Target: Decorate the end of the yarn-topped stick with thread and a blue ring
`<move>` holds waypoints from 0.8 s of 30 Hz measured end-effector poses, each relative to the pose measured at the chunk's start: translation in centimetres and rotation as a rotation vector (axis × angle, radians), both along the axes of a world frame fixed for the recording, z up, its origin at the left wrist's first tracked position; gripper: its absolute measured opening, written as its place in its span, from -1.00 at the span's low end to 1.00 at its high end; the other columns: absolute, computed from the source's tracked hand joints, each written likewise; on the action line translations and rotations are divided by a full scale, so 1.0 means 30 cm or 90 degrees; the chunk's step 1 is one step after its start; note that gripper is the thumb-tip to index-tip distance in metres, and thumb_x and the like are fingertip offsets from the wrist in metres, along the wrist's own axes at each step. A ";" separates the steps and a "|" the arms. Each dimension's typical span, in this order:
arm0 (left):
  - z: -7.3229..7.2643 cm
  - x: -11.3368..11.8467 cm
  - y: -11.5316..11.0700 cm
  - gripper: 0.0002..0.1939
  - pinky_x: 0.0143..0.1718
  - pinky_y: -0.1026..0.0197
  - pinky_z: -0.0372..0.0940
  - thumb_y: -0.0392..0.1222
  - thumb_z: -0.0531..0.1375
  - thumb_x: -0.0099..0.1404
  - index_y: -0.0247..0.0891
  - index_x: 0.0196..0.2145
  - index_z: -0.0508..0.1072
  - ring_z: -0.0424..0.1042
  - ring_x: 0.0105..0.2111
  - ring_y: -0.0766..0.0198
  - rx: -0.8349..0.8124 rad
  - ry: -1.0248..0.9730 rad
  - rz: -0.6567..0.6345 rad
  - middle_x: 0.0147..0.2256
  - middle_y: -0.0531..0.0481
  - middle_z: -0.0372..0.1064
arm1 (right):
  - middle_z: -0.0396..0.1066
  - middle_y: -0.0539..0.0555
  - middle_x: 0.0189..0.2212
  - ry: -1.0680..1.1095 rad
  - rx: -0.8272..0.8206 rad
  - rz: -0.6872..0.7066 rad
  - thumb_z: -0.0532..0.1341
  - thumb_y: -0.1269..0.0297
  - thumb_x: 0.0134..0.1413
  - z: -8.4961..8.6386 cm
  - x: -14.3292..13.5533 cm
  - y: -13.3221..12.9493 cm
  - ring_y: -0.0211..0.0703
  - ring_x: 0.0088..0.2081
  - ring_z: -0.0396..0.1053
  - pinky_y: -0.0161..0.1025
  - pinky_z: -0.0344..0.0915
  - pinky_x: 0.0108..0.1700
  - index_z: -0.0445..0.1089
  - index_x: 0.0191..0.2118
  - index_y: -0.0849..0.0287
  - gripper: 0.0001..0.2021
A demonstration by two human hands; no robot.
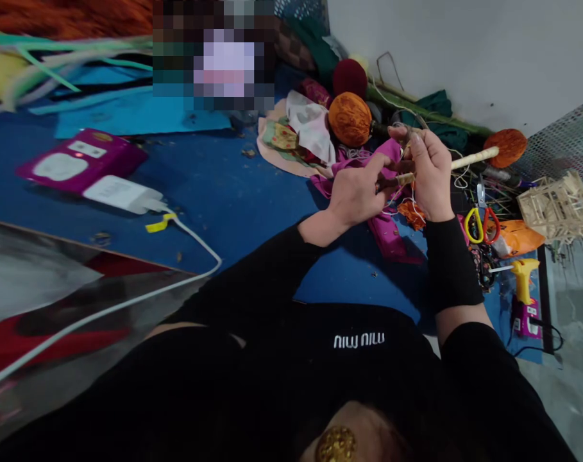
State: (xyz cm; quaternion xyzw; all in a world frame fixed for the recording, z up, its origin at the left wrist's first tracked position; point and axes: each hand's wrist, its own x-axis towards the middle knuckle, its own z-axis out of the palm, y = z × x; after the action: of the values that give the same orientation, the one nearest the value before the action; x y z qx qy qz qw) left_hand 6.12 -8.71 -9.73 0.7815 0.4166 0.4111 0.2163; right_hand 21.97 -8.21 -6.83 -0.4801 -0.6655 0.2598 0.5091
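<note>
A pale stick (474,158) runs through my hands and sticks out to the right. My right hand (430,170) is closed round it, with thumb and fingers pinched near its upper side. My left hand (361,189) has its fingertips closed on the stick's left part. White string hangs about my fingers. Magenta cloth (390,237) lies beneath and beside both hands. An orange cloth-covered ball (349,119) rests just beyond my left hand, next to a dark red ball (349,78).
Scissors (482,215), a yellow glue gun (524,279) and a wooden stick frame (558,205) are on the right. On the blue table (253,224), a purple power box (86,160) holds a plug with a white cable. Blue sheets lie behind.
</note>
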 end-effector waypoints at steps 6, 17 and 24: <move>0.007 -0.005 0.002 -0.55 -0.24 0.16 0.37 -0.01 0.24 0.33 -0.24 0.10 0.50 0.62 -0.25 0.08 0.001 0.113 0.014 -0.27 -0.07 0.65 | 0.50 0.06 -0.03 0.033 -0.068 -0.022 0.05 -0.34 0.29 0.009 -0.006 0.001 -0.18 -0.13 0.51 -0.19 0.60 -0.15 0.44 -0.05 0.00 -0.47; -0.004 0.001 0.014 -0.75 -0.40 0.18 0.11 -0.05 0.26 0.26 -0.29 -0.33 0.64 0.43 -0.43 0.17 -0.105 -0.025 0.012 -0.44 -0.08 0.56 | 0.48 0.03 -0.15 -0.026 -0.044 0.001 0.03 -0.31 0.33 -0.021 -0.023 0.008 -0.23 -0.20 0.52 -0.14 0.59 -0.14 0.35 -0.30 0.07 -0.48; -0.010 0.004 0.034 -0.68 -0.54 0.26 0.11 -0.01 0.42 0.10 -0.30 -0.53 0.48 0.24 -0.61 0.38 -0.433 -0.282 -0.171 -0.59 0.00 0.43 | 0.48 0.04 -0.17 -0.056 -0.069 0.027 0.06 -0.30 0.32 -0.030 -0.049 0.015 -0.19 -0.14 0.51 -0.10 0.58 -0.08 0.33 -0.36 0.06 -0.49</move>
State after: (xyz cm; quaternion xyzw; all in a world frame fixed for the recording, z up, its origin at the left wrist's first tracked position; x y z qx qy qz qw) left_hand 6.24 -7.70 -10.03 0.6056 0.3665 0.3765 0.5976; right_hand 20.49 -7.76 -7.73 -0.5036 -0.6821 0.2849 0.4473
